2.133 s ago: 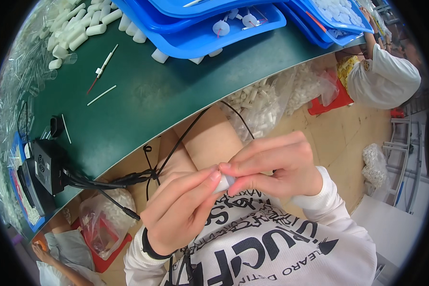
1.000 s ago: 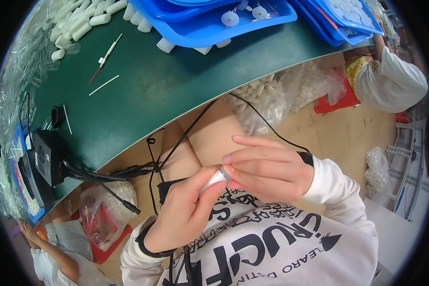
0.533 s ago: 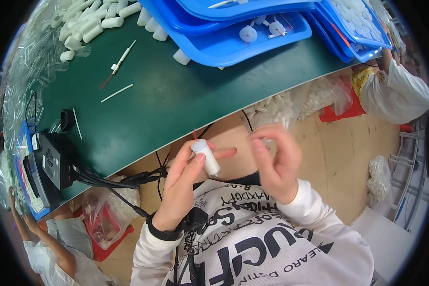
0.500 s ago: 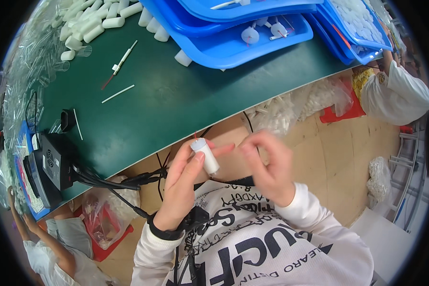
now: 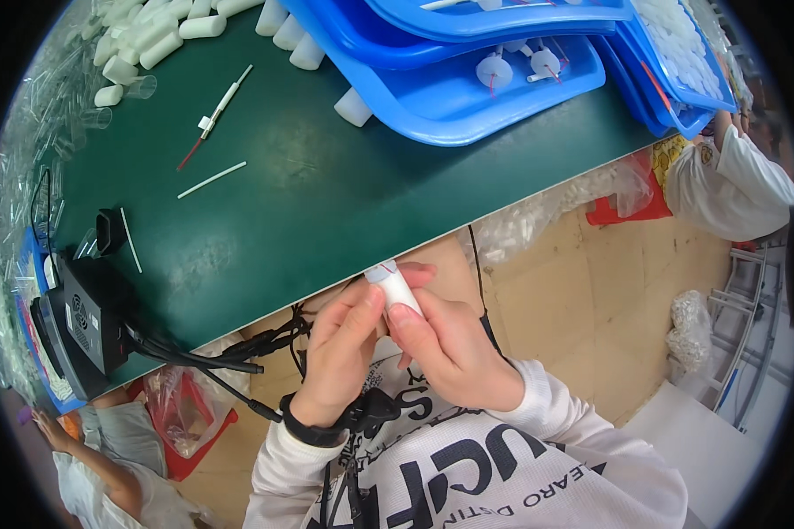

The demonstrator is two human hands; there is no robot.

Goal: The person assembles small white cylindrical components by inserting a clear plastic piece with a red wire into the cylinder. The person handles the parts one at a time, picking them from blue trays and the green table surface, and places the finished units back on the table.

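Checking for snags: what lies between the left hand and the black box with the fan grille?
In the head view, black cables and part of the green table lie between the left hand and the black box.

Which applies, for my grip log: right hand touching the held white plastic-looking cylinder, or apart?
Touching. The head view shows the right hand, thumb laid on the white cylinder.
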